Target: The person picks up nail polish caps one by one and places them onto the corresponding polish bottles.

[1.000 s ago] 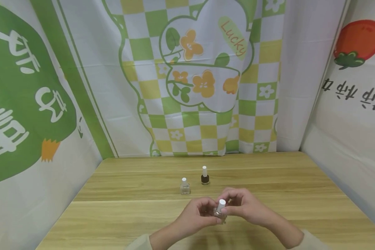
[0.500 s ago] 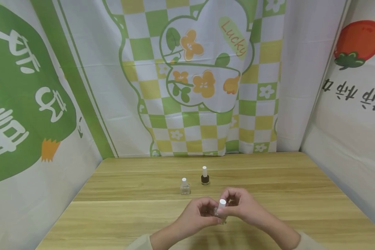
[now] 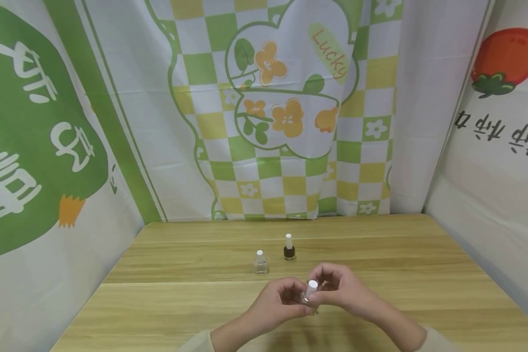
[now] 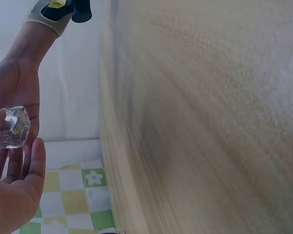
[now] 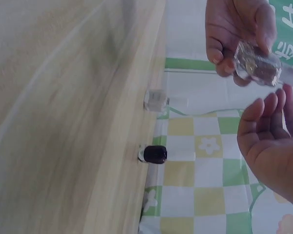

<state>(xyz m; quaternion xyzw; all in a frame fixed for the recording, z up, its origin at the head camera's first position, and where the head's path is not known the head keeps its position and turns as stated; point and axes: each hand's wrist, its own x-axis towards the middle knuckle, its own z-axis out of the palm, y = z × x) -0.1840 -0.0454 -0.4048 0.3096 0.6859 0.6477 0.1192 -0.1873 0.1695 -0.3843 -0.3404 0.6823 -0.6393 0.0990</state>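
Above the tabletop my left hand (image 3: 275,299) grips the clear glass body of a nail polish bottle (image 5: 258,66), which has glittery specks inside. The bottle stands slightly tilted, its white cap (image 3: 312,287) pointing up. My right hand (image 3: 345,291) pinches that cap between thumb and fingers. From the left wrist view, the faceted base of the bottle (image 4: 12,129) shows beside the thumb. Behind the hands stand two more upright nail polish bottles: a clear one (image 3: 260,266) and a dark one (image 3: 289,252), both with white caps.
The wooden table (image 3: 180,254) runs back to a checked green and yellow curtain (image 3: 286,186). Printed cloths hang on both sides, a green one (image 3: 35,146) at left and one with a red fruit (image 3: 506,58) at right.
My right hand's fingers shift slightly at the cap, which moves a little between frames. The left hand and the two standing bottles keep their places.
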